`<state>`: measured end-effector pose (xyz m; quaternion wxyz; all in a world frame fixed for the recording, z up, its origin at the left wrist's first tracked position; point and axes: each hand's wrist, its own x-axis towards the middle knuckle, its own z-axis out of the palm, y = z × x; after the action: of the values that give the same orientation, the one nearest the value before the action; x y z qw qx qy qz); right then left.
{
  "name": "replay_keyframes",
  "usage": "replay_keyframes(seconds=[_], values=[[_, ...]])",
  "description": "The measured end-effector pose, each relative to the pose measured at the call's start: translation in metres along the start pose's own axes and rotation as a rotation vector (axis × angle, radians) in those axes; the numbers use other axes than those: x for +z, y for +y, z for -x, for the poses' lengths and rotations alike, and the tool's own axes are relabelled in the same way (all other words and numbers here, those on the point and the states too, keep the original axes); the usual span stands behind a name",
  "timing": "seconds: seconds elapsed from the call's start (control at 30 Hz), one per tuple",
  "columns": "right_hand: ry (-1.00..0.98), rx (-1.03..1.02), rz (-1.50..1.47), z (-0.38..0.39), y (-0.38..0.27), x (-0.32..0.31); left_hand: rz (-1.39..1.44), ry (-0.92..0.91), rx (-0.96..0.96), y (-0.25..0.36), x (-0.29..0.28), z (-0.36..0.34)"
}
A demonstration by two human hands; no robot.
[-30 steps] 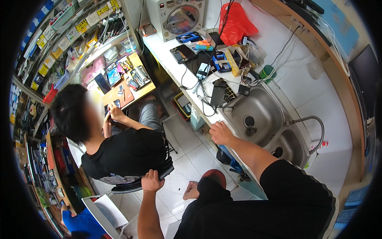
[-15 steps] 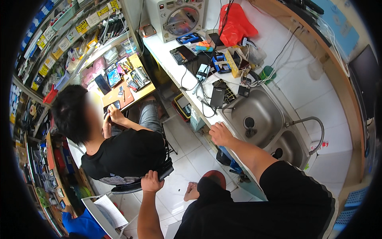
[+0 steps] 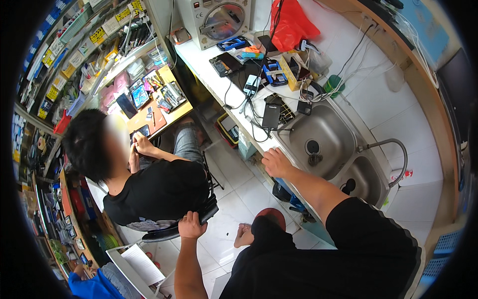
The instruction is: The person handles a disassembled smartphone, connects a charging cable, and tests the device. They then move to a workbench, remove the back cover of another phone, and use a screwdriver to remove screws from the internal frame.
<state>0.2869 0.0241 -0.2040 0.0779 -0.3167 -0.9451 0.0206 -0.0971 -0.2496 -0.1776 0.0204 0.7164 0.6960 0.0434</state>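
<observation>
My left hand is closed over the top of a black chair backrest, behind a seated person in a black shirt. My right hand rests on the front edge of the white counter, left of the double steel sink. Its fingers are slightly bent and apart, with no object in them. Close by on the counter lie a black box-shaped device and tangled cables. The other person's hands are at a phone by the wooden work table.
A grey machine with a round window, a red plastic bag and a yellow box stand along the counter. Below me are a red round stool and white floor tiles. Another person in blue is at lower left.
The view has shifted slightly, and more of the person in blue shows at the lower left. Both my hands keep their places on the backrest and counter edge.
</observation>
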Motion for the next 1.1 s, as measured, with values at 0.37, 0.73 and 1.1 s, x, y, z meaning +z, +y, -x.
replay_keyframes(seconds=[0.37, 0.73, 1.1], values=[[-0.057, 0.013, 0.007, -0.0012, -0.0024, -0.0076, -0.001, 0.02, -0.009, 0.0012, -0.0001, -0.0005], [-0.043, 0.015, -0.008, -0.0015, -0.002, -0.0056, -0.011, -0.008, -0.017, 0.0011, -0.0014, -0.0003], [-0.018, 0.001, -0.028, -0.0019, -0.0012, -0.0062, 0.013, -0.011, -0.035, 0.0016, -0.0003, 0.0003]])
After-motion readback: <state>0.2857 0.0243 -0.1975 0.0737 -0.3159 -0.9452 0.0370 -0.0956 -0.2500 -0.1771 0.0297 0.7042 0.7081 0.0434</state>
